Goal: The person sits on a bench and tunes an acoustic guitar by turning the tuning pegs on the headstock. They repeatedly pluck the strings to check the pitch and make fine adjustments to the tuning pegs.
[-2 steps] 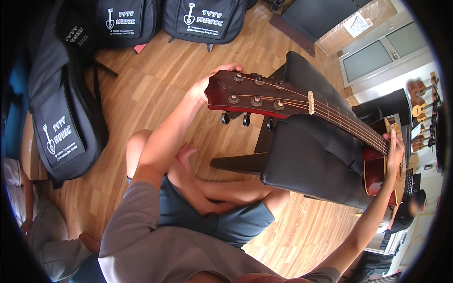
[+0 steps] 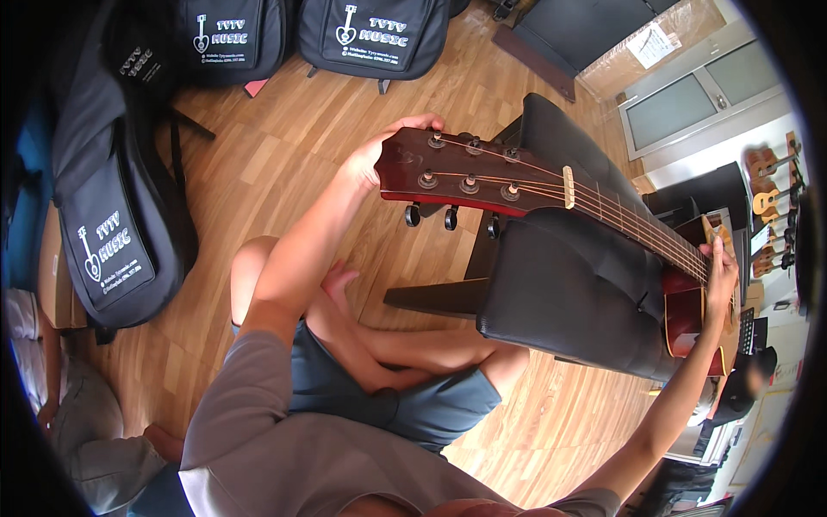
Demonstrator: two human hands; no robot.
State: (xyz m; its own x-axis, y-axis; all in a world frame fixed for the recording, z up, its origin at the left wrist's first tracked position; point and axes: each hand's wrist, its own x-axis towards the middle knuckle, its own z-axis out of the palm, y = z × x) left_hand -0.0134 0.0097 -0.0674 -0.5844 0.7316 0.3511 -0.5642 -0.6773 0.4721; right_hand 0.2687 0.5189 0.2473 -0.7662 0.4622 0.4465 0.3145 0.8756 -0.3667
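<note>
An acoustic guitar (image 2: 508, 185) with a dark red headstock extends across the view, its neck over a padded black leather bench (image 2: 568, 284) and its body at the right. My left hand (image 2: 372, 158) is closed around the end of the headstock. Its fingertips show along the far edge, by the far row of tuning pegs; the rest of the fingers are behind the wood. My right hand (image 2: 722, 274) lies over the strings where the neck meets the body, fingers loosely extended. I see nothing held in it. Black tuning pegs (image 2: 450, 217) stick out along the headstock's near edge.
Black guitar gig bags (image 2: 125, 224) stand at the left and far left on the wooden floor (image 2: 258, 164). My crossed legs (image 2: 379, 345) are below the guitar. Another person (image 2: 95, 422) sits at the lower left. Small guitars (image 2: 765, 202) hang at the far right.
</note>
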